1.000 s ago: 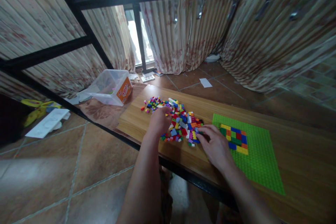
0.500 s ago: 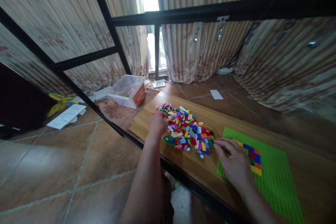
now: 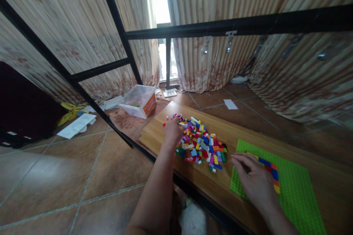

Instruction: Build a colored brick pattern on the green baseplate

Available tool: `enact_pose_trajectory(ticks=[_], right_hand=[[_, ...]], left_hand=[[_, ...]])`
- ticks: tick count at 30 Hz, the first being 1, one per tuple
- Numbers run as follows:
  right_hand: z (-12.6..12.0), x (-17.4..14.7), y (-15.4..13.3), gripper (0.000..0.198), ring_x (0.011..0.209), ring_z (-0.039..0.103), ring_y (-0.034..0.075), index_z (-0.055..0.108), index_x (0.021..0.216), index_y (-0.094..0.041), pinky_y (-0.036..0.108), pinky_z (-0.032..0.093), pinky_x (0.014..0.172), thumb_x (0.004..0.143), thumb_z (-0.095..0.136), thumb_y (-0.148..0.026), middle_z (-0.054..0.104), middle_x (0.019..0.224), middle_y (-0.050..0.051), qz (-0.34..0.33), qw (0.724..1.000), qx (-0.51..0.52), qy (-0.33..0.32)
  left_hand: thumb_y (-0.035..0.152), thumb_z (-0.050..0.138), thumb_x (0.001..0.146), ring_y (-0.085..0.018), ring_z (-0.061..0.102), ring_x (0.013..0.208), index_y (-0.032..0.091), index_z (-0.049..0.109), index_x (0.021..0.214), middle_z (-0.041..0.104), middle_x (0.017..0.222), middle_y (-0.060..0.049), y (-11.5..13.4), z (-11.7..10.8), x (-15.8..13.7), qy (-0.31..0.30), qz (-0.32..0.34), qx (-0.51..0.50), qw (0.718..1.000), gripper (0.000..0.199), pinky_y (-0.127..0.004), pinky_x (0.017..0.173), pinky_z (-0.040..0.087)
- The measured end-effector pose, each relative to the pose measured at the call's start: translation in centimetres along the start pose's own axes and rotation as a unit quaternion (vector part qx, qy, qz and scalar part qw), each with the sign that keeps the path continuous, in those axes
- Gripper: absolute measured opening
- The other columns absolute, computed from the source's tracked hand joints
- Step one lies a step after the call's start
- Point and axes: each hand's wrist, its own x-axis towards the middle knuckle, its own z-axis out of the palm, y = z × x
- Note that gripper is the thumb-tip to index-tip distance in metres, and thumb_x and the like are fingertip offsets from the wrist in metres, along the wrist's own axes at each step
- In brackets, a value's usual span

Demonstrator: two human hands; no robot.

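A loose heap of small coloured toy bricks (image 3: 202, 143) lies on the wooden bench top. My left hand (image 3: 173, 132) is at the heap's far left end, its fingers bent down among the bricks; whatever is between the fingertips is hidden. To the right of the heap, over the left part of a green studded baseplate (image 3: 295, 187), my right hand (image 3: 256, 180) hovers with thumb and fingertips drawn together in a pinch. I cannot make out what they hold. A flat patch of blue, red, orange and yellow bricks (image 3: 274, 172) on the baseplate is partly covered by this hand.
A clear plastic tub (image 3: 138, 101) with an orange label stands on a brown mat beyond the bench's left end. Black metal bars (image 3: 193, 33) cross in front of the curtains. Papers (image 3: 230, 104) and a yellow item (image 3: 70, 112) lie on the tiled floor.
The view has shifted slightly, so the scene sits lower and to the right. My left hand stays at the heap's far end. My right hand now covers more of the brick patch.
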Motion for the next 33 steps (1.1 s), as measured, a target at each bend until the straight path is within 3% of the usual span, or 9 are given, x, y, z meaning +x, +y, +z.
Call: enact_pose_trajectory(ticks=[9,14,16,19,21,23,27,30,33], right_hand=[[-0.5,0.2,-0.4,0.025,0.095,0.064,0.024,0.069,0.084,-0.026,0.041,0.050,0.085,0.085,0.052,-0.044,0.070,0.097,0.005,0.000,1.000,0.000,0.008],[-1.0,0.2,-0.3,0.022,0.094,0.064,0.023,0.069,0.083,-0.026,0.041,0.050,0.085,0.086,0.053,-0.041,0.069,0.097,0.005,0.003,1.000,0.024,0.015],[-1.3,0.2,-0.4,0.023,0.093,0.064,0.022,0.069,0.083,-0.025,0.040,0.050,0.085,0.086,0.053,-0.041,0.068,0.097,0.006,0.006,0.999,0.033,0.018],[-1.5,0.2,-0.7,0.024,0.093,0.063,0.022,0.070,0.083,-0.024,0.039,0.050,0.084,0.085,0.054,-0.042,0.068,0.097,0.006,0.025,0.997,0.062,0.031],[-1.4,0.2,-1.2,0.025,0.092,0.064,0.022,0.070,0.085,-0.023,0.038,0.051,0.082,0.084,0.056,-0.044,0.069,0.096,0.006,0.055,0.993,0.099,0.034],[-1.1,0.2,-1.8,0.028,0.087,0.065,0.022,0.071,0.089,-0.023,0.038,0.051,0.079,0.083,0.057,-0.046,0.071,0.094,0.006,0.100,0.984,0.148,0.018],[-0.5,0.5,-3.2,0.036,0.074,0.067,0.020,0.071,0.094,-0.020,0.035,0.054,0.071,0.077,0.063,-0.051,0.073,0.088,0.006,0.186,0.938,0.293,-0.015],[-0.3,0.7,-3.9,0.039,0.068,0.065,0.018,0.071,0.089,-0.019,0.031,0.053,0.063,0.072,0.068,-0.053,0.072,0.082,0.005,0.214,0.913,0.345,-0.023],[-0.4,0.8,-3.9,0.038,0.060,0.060,0.014,0.071,0.084,-0.019,0.027,0.049,0.056,0.069,0.071,-0.053,0.070,0.074,0.003,0.223,0.907,0.355,-0.025]], left_hand=[[0.022,0.051,0.085,-0.021,0.060,0.099,0.024,0.070,0.109,0.065,0.113,-0.008,0.9,1.2,-0.1,-0.034,0.055,0.026,0.998,0.031,-0.032,0.090,0.047],[0.022,0.047,0.088,-0.022,0.060,0.100,0.022,0.072,0.100,0.067,0.106,-0.010,1.1,0.3,0.0,-0.004,0.070,0.019,0.997,0.028,-0.031,0.090,0.045],[0.025,0.046,0.089,-0.021,0.060,0.099,0.021,0.071,0.099,0.068,0.104,-0.009,1.2,-0.5,-0.1,0.024,0.080,-0.028,0.996,0.027,-0.031,0.090,0.044],[0.030,0.048,0.088,-0.018,0.062,0.089,0.019,0.070,0.097,0.069,0.094,-0.007,1.7,-1.4,-0.8,0.039,0.066,-0.196,0.978,0.026,-0.028,0.081,0.046],[0.034,0.052,0.085,-0.015,0.061,0.076,0.016,0.069,0.092,0.068,0.082,-0.005,2.5,-1.5,-1.8,-0.014,0.040,-0.333,0.942,0.025,-0.024,0.069,0.047],[0.036,0.056,0.081,-0.011,0.058,0.064,0.015,0.068,0.087,0.065,0.071,-0.001,3.7,-1.2,-3.2,-0.111,0.018,-0.433,0.894,0.025,-0.021,0.059,0.044],[0.037,0.062,0.076,-0.008,0.051,0.055,0.015,0.069,0.083,0.060,0.063,0.002,6.8,0.0,-6.2,-0.271,0.020,-0.506,0.818,0.024,-0.018,0.053,0.040],[0.035,0.062,0.077,-0.008,0.051,0.057,0.014,0.070,0.083,0.060,0.064,0.001,8.5,0.9,-7.6,-0.320,0.039,-0.509,0.798,0.023,-0.018,0.054,0.041],[0.033,0.062,0.078,-0.009,0.051,0.058,0.013,0.071,0.082,0.060,0.065,0.000,9.1,1.8,-8.1,-0.333,0.073,-0.488,0.803,0.022,-0.019,0.055,0.041]])
